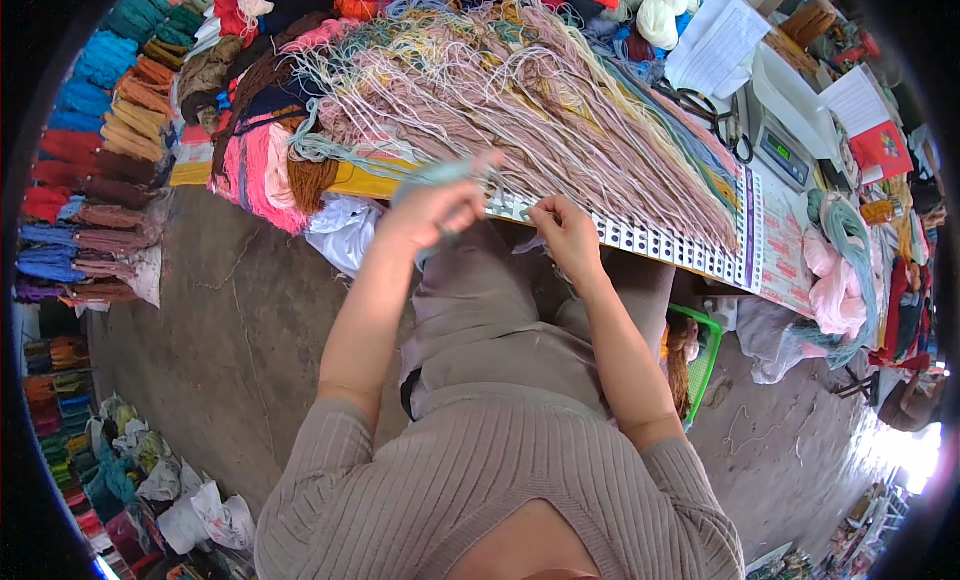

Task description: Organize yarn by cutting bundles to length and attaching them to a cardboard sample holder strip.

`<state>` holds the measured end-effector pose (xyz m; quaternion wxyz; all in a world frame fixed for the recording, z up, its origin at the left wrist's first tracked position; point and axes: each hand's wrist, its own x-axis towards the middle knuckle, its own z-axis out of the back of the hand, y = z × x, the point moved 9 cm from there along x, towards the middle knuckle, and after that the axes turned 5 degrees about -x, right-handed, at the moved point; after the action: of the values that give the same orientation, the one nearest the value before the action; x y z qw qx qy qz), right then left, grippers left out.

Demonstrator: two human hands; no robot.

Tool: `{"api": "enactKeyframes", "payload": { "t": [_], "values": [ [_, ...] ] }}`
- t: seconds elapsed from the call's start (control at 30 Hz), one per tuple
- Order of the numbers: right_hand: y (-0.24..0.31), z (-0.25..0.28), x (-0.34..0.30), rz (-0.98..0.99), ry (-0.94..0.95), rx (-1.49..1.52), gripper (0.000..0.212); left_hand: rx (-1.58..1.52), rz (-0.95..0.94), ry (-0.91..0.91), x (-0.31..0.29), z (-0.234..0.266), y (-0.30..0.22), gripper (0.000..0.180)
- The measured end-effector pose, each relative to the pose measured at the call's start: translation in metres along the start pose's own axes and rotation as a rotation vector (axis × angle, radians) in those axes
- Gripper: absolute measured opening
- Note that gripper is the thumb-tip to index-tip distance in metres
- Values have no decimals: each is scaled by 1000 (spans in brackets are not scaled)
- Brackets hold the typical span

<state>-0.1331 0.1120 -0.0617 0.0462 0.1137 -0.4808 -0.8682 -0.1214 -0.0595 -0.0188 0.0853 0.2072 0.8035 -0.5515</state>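
Note:
My left hand [438, 218] is curled and smeared by motion at the table's near edge, with pale blue-green yarn [447, 170] running over its fingers. That yarn trails left toward a loose blue-green bunch [315, 145]. To its right, my right hand [568, 238] pinches with thumb and forefinger at the edge of a white card strip with rows of dark holes [640, 242]. What sits between those fingertips is too small to make out. Beyond both hands, many long strands of pink, white, yellow and brown yarn [520, 110] fan across the table from the strip.
Black scissors [735, 140] and a digital scale [780, 160] stand to the right, near paper sheets [715, 42]. Pink skeins [835, 280] hang at the right corner. A green basket [708, 355] is below the table. Coloured skeins [105, 185] line the left side.

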Motion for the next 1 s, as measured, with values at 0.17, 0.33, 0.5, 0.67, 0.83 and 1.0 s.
{"api": "enactKeyframes", "payload": {
  "t": [0.17, 0.33, 0.5, 0.67, 0.83, 1.0],
  "values": [
    [6, -2, 0, 92, -41, -130, 23, 471, 36, -58, 24, -2, 57, 16],
    [29, -5, -11, 193, -88, -423, 34, -499, -23, -2, 9, 86, -5, 12],
    [29, -2, -11, 235, -146, -456, 33, -891, -273, -61, -23, 175, -77, 16],
    [33, -5, -14, 255, -132, -441, 33, 471, -54, -1117, -72, 262, -66, 39],
    [54, -2, -45, 469, -268, -86, 11, -194, -228, -143, -43, 55, 16, 36],
    [43, -40, -59, 229, 64, 449, 12, -366, 59, 136, -35, -38, 65, 45]
  ]
}}
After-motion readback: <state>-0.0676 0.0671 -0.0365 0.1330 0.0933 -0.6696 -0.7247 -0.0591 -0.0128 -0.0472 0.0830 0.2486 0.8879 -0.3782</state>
